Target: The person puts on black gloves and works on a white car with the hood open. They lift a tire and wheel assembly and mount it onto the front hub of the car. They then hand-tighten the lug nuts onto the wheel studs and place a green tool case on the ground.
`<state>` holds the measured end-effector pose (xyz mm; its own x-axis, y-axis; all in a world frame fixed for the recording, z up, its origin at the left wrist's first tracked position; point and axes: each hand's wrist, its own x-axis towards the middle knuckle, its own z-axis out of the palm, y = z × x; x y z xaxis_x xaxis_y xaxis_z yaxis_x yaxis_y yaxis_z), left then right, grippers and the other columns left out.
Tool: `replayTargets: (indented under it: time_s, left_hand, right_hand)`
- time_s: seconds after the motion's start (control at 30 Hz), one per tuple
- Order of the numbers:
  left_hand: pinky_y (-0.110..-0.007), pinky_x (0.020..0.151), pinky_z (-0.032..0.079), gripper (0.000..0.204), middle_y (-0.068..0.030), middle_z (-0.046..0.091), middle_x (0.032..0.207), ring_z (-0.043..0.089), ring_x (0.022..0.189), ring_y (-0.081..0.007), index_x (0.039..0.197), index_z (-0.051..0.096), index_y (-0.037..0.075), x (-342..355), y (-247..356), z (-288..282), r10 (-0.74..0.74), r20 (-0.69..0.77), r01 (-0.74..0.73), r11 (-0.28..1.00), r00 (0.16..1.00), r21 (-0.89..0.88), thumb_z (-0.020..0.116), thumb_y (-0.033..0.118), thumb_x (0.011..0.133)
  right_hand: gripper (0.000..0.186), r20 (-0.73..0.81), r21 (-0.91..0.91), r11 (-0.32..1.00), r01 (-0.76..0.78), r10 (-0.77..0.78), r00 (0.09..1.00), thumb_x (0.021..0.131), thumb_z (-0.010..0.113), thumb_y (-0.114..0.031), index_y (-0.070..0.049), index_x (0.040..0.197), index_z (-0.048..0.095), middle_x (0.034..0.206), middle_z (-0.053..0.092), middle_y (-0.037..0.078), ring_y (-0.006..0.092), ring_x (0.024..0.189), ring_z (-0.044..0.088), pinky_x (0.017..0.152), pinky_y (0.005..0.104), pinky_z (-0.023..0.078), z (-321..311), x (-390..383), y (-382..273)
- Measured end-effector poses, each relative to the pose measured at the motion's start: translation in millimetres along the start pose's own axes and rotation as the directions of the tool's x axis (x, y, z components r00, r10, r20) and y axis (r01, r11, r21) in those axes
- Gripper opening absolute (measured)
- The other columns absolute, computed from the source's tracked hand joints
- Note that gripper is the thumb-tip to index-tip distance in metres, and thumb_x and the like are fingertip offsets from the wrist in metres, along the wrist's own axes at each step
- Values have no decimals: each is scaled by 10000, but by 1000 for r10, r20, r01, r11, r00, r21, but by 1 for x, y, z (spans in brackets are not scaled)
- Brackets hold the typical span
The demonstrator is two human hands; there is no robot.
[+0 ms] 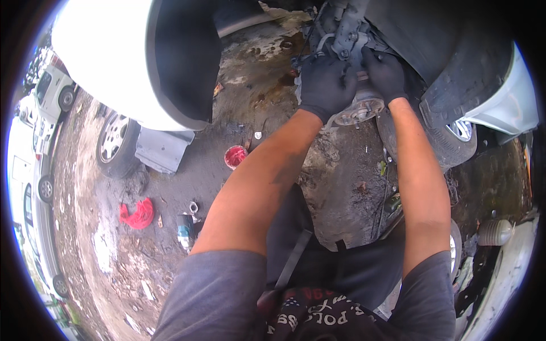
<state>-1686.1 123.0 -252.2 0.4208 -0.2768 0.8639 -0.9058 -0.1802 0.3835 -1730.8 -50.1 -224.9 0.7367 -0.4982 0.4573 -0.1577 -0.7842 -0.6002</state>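
Observation:
Both my hands wear dark gloves and reach into a car's wheel well, at the bare wheel hub (359, 112) and the suspension strut (344, 41). My left hand (329, 84) is curled against the left side of the assembly, just above the hub. What its fingers grip is hidden behind the hand. On the other side, my right hand (385, 74) is closed with its fingertips at the metal beside the strut's lower end. I cannot make out what lies between those fingers.
A white fender (105, 62) with a dark liner juts in at upper left. Wheels lie at left (114, 142) and under the car at right (449, 145). On the stained ground sit a red tub (235, 156), a red cloth (137, 213) and a teal power tool (185, 230).

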Motion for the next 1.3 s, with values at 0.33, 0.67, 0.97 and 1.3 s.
replayTargets:
  time_s: [0.33,0.67,0.97,1.3]
  left_hand:
    - [-432,808,405,147,-125,652,773,611,762,-326,748,663,68,-2,6,-3,28,-17,-28,1000,999,-1,611,192,807]
    - [-438,787,409,152,-128,634,751,599,742,-332,744,650,77,6,-3,-11,18,18,-18,1000,1000,-7,602,201,818]
    - [-379,751,503,219,-175,685,861,666,804,-314,929,683,-29,-12,-44,8,64,122,-47,990,990,-136,536,128,884]
    - [-309,617,469,377,-64,662,806,581,685,-145,1116,701,-16,-8,-2,1,-191,305,237,964,933,-121,483,265,990]
  right_hand:
    - [476,-26,0,1000,-22,22,999,866,563,-499,-54,887,732,897,684,231,416,912,645,824,453,500,-2,-6,-3]
    - [398,67,241,971,-7,-10,998,891,632,-435,-58,981,724,944,709,176,322,918,668,811,384,503,-8,-3,-11]
    - [654,-197,151,895,-419,443,875,878,688,-455,44,1282,566,1183,648,200,271,1113,615,937,366,477,-156,-200,192]
    - [673,-537,-69,68,-995,838,94,825,639,-502,52,1205,603,1071,662,271,421,1024,642,936,460,484,-250,-615,224]
